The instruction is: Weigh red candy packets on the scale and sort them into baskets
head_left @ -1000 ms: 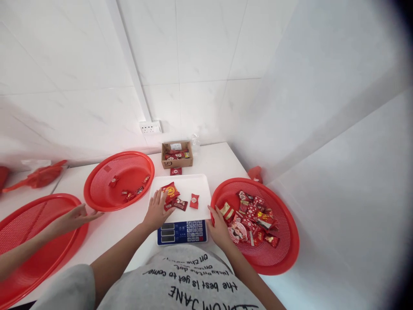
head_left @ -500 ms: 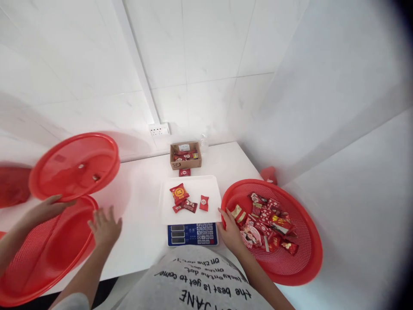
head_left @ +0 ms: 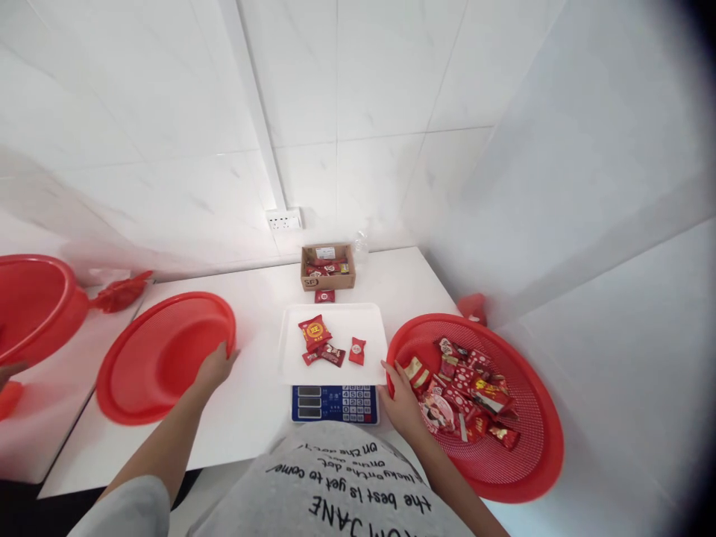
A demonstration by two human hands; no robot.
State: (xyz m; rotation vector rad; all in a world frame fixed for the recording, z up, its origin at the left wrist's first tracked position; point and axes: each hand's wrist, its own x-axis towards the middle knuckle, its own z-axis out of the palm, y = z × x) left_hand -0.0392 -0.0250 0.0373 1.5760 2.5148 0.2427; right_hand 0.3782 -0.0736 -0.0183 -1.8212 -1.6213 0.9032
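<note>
My left hand (head_left: 215, 369) grips the right rim of a red basket (head_left: 162, 358) on the white table, with nothing seen inside it. On the right, my right hand (head_left: 401, 399) holds the near-left rim of a red mesh basket (head_left: 531, 447) with several wrapped snacks (head_left: 467, 384) in it. Between my hands a white tray (head_left: 291, 365) rests on a blue scale (head_left: 334, 403). A large red packet (head_left: 315, 332), a small red packet (head_left: 356, 350) and dark red packets (head_left: 332, 354) lie on the tray.
Behind the tray stands a cardboard box (head_left: 329, 282) of snacks, with a red packet (head_left: 324, 296) before it. At far left another person's hand (head_left: 11, 371) touches a raised red basket (head_left: 42, 313). A red bag (head_left: 121, 293) lies near the wall.
The raised basket has moved left with the other person's hand. The basket beneath it now lies farther right and back, and my left hand has closed on its rim. My right hand stays put.
</note>
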